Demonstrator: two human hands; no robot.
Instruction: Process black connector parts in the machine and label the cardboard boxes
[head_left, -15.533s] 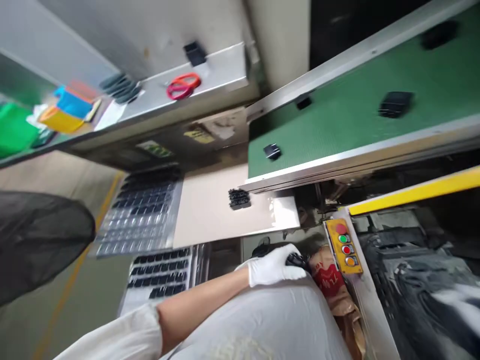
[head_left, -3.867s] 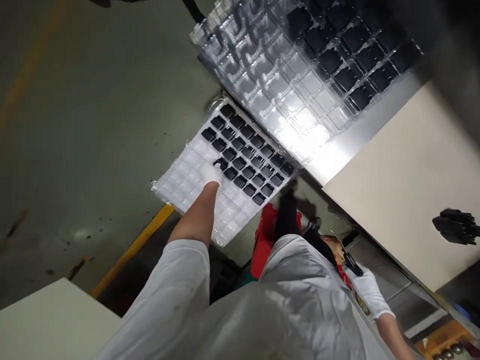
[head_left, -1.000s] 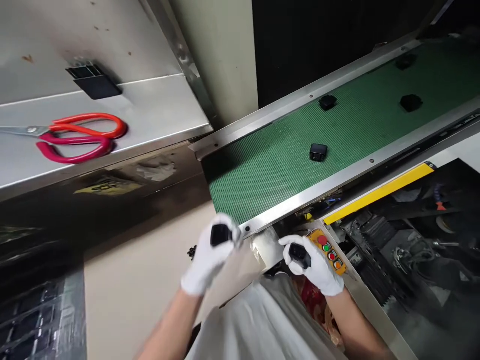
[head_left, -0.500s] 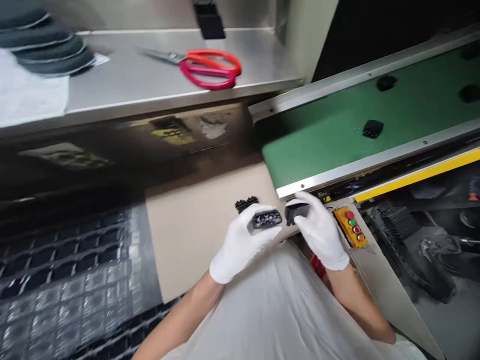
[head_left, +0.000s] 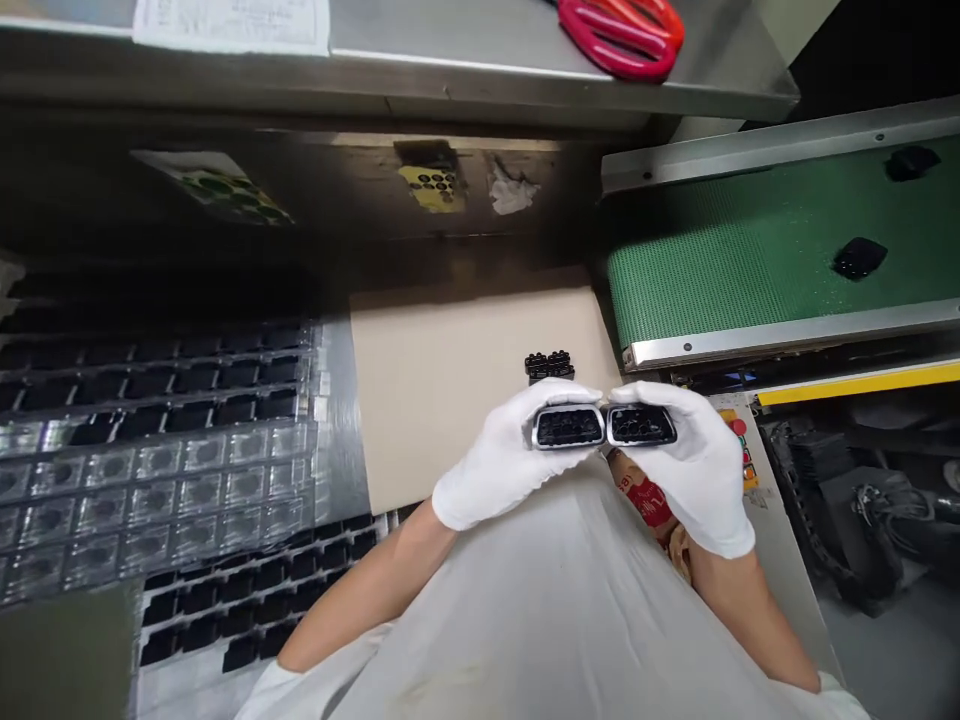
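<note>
My left hand (head_left: 499, 455), in a white glove, grips a black plastic part (head_left: 570, 428) with a pale rim, its hollow side facing me. A similar black part (head_left: 641, 424) is held in my gloved right hand (head_left: 701, 455). The two parts sit side by side at the same height, their near ends almost touching. Just beyond my left hand, a small black knobbed piece (head_left: 549, 365) lies on the beige board (head_left: 435, 390).
Clear trays (head_left: 161, 455) hold rows of black parts at left. A green conveyor belt (head_left: 697, 270) carries black parts (head_left: 859, 258) at right. Red-handled scissors (head_left: 622, 35) lie on the metal shelf (head_left: 465, 65). A yellow button box (head_left: 742, 450) is beside my right hand.
Both parts have been turned so their hollow sides face me, and the right one has come level beside the left. My view has shifted, with the shelf and scissors now higher up.
</note>
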